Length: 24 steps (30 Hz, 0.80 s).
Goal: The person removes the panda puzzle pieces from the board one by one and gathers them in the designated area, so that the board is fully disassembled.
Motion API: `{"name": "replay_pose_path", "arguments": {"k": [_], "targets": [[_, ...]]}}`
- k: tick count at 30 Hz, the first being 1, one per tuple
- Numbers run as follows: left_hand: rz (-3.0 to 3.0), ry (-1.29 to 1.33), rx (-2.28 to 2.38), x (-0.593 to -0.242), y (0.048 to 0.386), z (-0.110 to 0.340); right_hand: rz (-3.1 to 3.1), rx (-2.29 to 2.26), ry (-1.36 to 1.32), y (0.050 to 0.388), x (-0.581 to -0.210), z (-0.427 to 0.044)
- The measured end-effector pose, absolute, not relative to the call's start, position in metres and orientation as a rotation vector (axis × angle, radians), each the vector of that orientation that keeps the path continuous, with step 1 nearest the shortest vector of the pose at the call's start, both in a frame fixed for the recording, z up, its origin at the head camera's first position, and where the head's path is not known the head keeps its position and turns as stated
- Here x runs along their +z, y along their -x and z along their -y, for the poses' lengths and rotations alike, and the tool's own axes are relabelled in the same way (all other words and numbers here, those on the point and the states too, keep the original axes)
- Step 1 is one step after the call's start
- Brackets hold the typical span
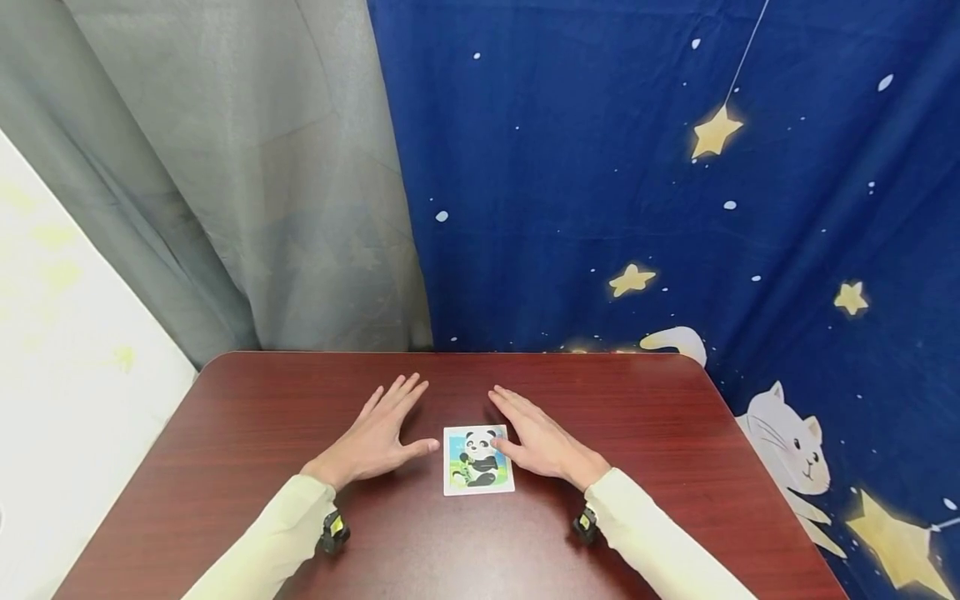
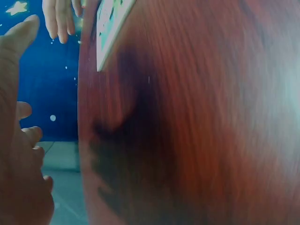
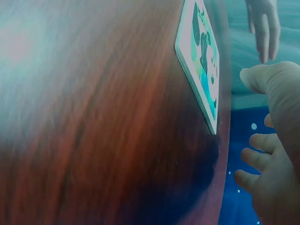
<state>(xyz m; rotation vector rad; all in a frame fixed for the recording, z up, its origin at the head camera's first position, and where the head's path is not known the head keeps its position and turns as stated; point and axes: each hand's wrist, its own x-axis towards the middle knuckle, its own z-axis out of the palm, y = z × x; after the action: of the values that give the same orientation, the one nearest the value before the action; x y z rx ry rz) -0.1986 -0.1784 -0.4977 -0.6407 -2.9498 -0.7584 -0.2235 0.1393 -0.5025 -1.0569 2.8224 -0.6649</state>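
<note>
A square panda picture board [image 1: 459, 483] with a white border lies flat on the table, between the two hands. Its pale edge looks fairly thick in the right wrist view, where the board [image 3: 199, 51] is seen from the side. My left hand [image 1: 369, 443] is held just left of it, fingers straight and thumb pointing toward the board. On the other side, my right hand [image 1: 546, 446] has straight fingers too, and its thumb overlaps the board's right edge in the head view. Both hands hold nothing and cast shadows on the tabletop.
The dark red wooden table [image 1: 637, 400] has rounded far corners. Behind it hang a grey curtain [image 1: 315, 208] and a blue curtain [image 1: 540, 167] with stars and a white cat. A white surface [image 1: 67, 350] stands at the left. Small black devices sit at both wrists.
</note>
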Motion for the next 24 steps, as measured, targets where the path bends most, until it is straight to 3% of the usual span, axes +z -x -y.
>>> {"name": "replay_pose_path", "arguments": {"k": [24], "targets": [[3.145,0.702,-0.872,-0.523,0.186,0.151,-2.772,-0.625,1.084,0.217,-0.521,-0.101]]}}
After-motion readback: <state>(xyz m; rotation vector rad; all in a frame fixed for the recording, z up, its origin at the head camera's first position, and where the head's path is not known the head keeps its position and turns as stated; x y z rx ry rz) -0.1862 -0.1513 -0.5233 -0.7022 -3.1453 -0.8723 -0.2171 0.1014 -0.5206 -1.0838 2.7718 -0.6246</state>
